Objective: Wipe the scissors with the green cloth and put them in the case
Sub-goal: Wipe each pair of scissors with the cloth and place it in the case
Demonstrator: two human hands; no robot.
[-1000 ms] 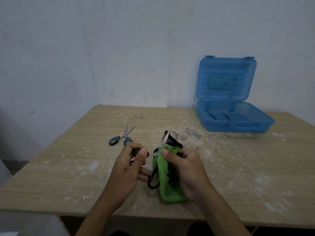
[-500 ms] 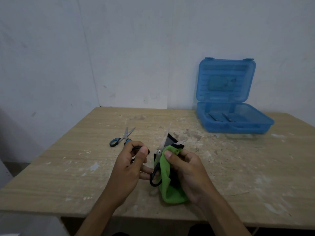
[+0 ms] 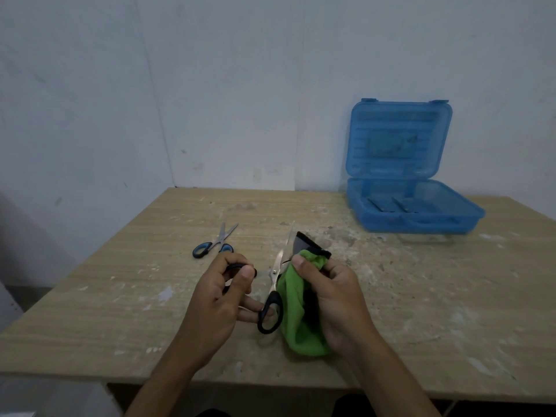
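Black-handled scissors (image 3: 273,308) are held open above the table's front middle. My left hand (image 3: 219,305) grips their handles: thumb and fingers curl round the upper loop, a finger goes through the lower loop. One steel blade points up and away. My right hand (image 3: 334,299) grips the green cloth (image 3: 296,311), bunched and pinched at its top beside that blade. The cloth has a black edge at its far tip. The blue case (image 3: 415,218) stands open at the back right, lid upright against the wall, with dark items inside.
A second pair of scissors with blue handles (image 3: 214,244) lies on the wooden table (image 3: 120,296) left of centre, blades partly open. A white wall runs behind the table. The tabletop carries white paint stains.
The scissors blade has slid further up out of the cloth and now stands clear of it. My right hand's pinch on the cloth sits lower along the blade. Camera view shifted slightly.
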